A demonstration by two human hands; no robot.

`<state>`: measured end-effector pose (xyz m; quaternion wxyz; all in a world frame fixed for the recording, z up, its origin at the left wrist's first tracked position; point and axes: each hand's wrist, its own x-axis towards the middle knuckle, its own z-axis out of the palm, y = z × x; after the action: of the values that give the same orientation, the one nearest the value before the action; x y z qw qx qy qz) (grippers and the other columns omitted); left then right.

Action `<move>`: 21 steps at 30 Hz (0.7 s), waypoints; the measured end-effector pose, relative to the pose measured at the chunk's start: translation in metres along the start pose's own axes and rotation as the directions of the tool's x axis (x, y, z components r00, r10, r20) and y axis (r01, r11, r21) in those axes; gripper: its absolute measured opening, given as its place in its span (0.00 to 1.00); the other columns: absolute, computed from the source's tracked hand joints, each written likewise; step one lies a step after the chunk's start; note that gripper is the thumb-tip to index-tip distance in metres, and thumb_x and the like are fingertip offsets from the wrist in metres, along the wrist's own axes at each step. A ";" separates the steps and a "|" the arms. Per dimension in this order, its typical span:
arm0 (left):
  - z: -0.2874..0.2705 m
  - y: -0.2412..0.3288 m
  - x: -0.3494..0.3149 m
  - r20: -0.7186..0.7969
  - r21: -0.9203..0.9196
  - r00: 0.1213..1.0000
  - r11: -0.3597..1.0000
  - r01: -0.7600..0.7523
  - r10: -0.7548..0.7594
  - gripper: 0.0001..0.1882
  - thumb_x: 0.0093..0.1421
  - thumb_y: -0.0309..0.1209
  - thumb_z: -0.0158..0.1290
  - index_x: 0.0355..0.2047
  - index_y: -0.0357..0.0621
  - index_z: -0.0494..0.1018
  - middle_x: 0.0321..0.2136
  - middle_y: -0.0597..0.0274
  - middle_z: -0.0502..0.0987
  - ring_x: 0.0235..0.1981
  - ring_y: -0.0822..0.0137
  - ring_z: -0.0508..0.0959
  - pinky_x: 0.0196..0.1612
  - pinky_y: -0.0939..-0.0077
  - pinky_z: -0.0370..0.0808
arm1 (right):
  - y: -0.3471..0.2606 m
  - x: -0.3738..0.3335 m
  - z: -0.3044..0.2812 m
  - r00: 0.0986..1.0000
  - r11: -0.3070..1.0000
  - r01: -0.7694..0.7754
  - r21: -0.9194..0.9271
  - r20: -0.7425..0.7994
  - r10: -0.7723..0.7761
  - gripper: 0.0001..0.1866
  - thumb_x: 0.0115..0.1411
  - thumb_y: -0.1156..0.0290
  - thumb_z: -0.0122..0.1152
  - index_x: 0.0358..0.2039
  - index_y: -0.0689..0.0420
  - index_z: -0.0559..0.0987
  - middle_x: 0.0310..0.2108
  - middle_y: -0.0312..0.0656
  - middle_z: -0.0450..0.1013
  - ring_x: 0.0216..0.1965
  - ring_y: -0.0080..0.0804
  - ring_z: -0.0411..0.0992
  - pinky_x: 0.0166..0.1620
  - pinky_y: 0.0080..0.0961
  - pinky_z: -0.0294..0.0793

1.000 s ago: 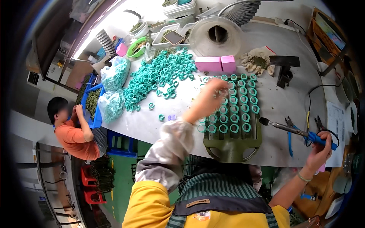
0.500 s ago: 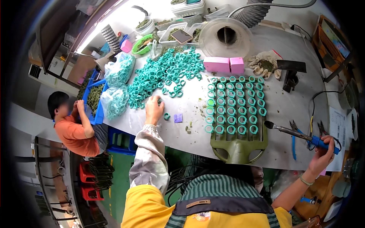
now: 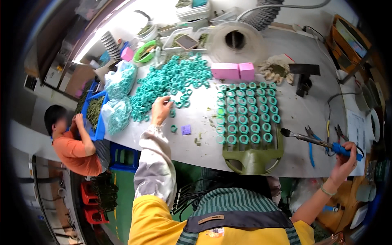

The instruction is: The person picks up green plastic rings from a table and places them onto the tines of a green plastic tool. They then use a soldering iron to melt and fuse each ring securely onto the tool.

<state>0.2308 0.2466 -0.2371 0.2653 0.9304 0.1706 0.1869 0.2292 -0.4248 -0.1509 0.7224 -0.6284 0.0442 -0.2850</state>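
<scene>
My left hand (image 3: 161,111) is at the near edge of a heap of green plastic rings (image 3: 165,75). Its thumb and fingers are pinched together; what they hold, if anything, is too small to make out. One loose green ring (image 3: 174,128) lies near that wrist, beside a small purple square (image 3: 186,130). My right hand (image 3: 346,157) grips the blue handle of a corded tool like a soldering iron (image 3: 314,141), its broad tip pointing left. Between the hands, an olive-green slotted rack (image 3: 254,160) carries rows of green rings.
Two pink blocks (image 3: 226,71), a stained glove (image 3: 277,68) and a black stand (image 3: 304,81) lie behind the rack. Pliers (image 3: 311,151) rest by the tool. Bags of rings (image 3: 116,114) stand left. A funnel-shaped hood (image 3: 232,43) is at the back. Someone in orange (image 3: 77,149) works at far left.
My left hand has moved slightly up and left toward the ring heap, its fingers turning right. My right hand keeps its hold on the tool. The whole view has shifted a little.
</scene>
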 end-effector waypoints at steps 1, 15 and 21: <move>-0.007 -0.005 -0.004 -0.049 -0.026 0.997 0.998 -0.053 0.051 0.15 0.56 0.26 0.62 0.45 0.40 0.79 0.41 0.53 0.78 0.37 0.61 0.83 0.42 0.70 0.79 | 0.002 -0.001 0.002 1.000 1.000 -0.016 -0.007 -0.008 0.016 0.14 0.66 0.62 0.52 0.27 0.58 0.74 0.31 0.37 0.73 0.22 0.18 0.63 0.23 0.16 0.60; 0.089 0.310 -0.106 0.208 -0.497 0.710 0.698 -0.516 0.673 0.14 0.54 0.25 0.62 0.43 0.44 0.78 0.43 0.61 0.79 0.45 0.54 0.75 0.50 0.63 0.72 | 0.008 -0.007 0.010 0.998 0.996 -0.026 0.085 0.067 0.021 0.14 0.66 0.65 0.55 0.25 0.59 0.75 0.29 0.40 0.74 0.27 0.24 0.70 0.22 0.17 0.66; 0.117 0.319 -0.112 0.291 -0.391 0.725 0.769 -0.506 0.625 0.14 0.54 0.27 0.63 0.41 0.47 0.79 0.44 0.66 0.79 0.50 0.61 0.72 0.55 0.63 0.66 | 0.020 -0.011 0.013 0.997 0.988 -0.067 0.138 0.052 0.060 0.14 0.66 0.65 0.55 0.26 0.61 0.77 0.29 0.41 0.75 0.25 0.23 0.70 0.23 0.17 0.68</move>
<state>0.2541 -0.1061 -0.1806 0.3549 0.9066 -0.2117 0.0852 0.2324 -0.4070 -0.1704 0.7744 -0.5810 0.0270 -0.2491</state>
